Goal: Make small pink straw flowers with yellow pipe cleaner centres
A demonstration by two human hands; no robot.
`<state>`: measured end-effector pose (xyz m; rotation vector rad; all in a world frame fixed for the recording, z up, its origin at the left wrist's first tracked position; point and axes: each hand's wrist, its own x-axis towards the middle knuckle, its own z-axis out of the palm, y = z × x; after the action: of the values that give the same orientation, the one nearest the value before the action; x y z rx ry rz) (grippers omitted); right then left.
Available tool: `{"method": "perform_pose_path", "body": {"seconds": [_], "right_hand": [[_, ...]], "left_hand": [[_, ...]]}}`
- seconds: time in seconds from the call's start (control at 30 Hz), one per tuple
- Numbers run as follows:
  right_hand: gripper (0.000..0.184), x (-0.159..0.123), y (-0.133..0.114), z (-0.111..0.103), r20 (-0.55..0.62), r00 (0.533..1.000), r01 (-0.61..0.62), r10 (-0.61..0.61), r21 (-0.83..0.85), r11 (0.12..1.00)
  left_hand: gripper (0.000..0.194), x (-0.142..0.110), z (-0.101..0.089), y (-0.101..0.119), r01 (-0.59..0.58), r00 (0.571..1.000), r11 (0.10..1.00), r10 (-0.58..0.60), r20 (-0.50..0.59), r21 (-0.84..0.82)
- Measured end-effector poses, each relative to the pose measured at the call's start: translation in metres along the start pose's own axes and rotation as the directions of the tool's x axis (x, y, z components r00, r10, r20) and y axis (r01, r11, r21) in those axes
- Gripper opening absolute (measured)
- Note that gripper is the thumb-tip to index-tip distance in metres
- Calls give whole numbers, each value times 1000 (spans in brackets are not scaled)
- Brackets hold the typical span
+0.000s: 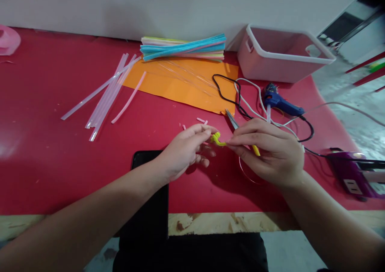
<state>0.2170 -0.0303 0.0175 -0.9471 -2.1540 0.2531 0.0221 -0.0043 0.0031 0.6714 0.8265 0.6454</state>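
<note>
Between my hands is a short yellow pipe cleaner, coiled at its left end and stretched out at its right. My left hand pinches the coiled end between thumb and index finger, the other fingers loosely curled. The tail end sits in the fingertips of my right hand. Scissors with grey blades and a yellow handle lie on the table, partly hidden under my right hand. Small pink pipe cleaner pieces lie just beyond my left hand.
Glue sticks and a pink pipe cleaner lie left. Behind are an orange sheet, a pipe cleaner bundle and a white bin. A blue glue gun, cables and a purple power strip occupy the right. A black tablet-like object overhangs the front edge.
</note>
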Motion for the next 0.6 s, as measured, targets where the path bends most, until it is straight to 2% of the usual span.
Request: {"method": "perform_pose_path", "body": {"seconds": [0.23,0.33,0.5,0.6], "right_hand": [[23,2,3,-2,0,996,89,-89,80,993],[23,2,6,-3,-50,995,89,-86,53,995],[24,0,9,-3,-120,989,80,-81,-11,997],[25,-3,8,-1,-152,986,61,-65,-29,998]], "left_hand": [[21,1,-9,-2,30,993,1000,-30,114,7],[22,2,-13,0,48,981,999,-49,190,8],[30,2,-14,4,150,955,987,-130,266,-57],[33,-1,-14,5,158,938,987,-136,320,-42]]}}
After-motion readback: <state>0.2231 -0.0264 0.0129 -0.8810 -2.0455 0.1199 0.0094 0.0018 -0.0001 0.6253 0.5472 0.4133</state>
